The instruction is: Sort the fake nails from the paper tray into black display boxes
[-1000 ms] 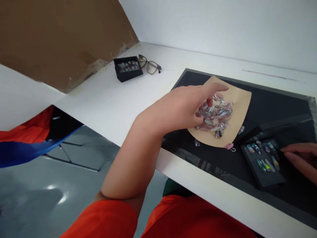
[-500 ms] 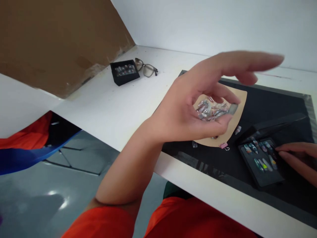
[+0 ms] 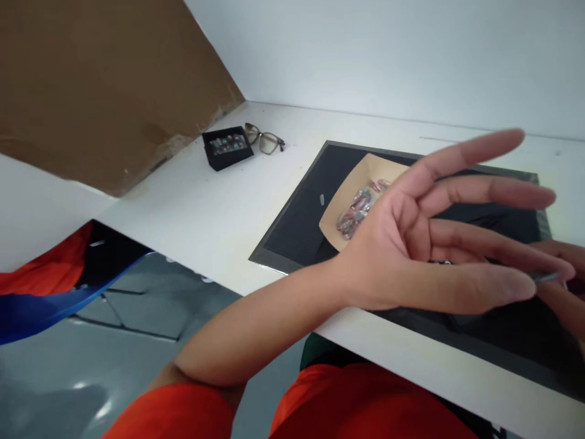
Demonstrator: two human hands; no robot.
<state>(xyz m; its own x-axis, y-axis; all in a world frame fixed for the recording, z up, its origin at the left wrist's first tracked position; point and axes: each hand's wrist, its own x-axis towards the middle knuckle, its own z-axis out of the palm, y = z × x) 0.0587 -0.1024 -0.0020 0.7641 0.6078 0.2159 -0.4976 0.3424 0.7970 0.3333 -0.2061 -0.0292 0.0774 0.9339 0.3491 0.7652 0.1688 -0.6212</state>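
Note:
My left hand (image 3: 411, 256) reaches across the mat at the right, palm partly turned toward me. Its thumb and index finger pinch a thin greyish press-on nail (image 3: 546, 277), seen edge-on; the other fingers stretch out. At the right edge, my right hand (image 3: 564, 305) is close to those fingertips, its own fingertips mostly covered. Behind my left hand is a tan paper tray (image 3: 331, 225) with a pile of glossy press-on nails (image 3: 356, 210). The black box of nails near my right hand is almost wholly hidden.
A black mat (image 3: 292, 225) lies on the white table (image 3: 192, 225). Farther left stand a small black box (image 3: 228, 160) of nails and a pair of glasses (image 3: 267, 141). One loose nail (image 3: 322, 199) rests left of the tray. A brown board (image 3: 114, 91) rises at the left.
My left hand has moved right and down with the nail, from over the tray to beside my right hand. It now covers the black box of nails; the tray's left side has come into view.

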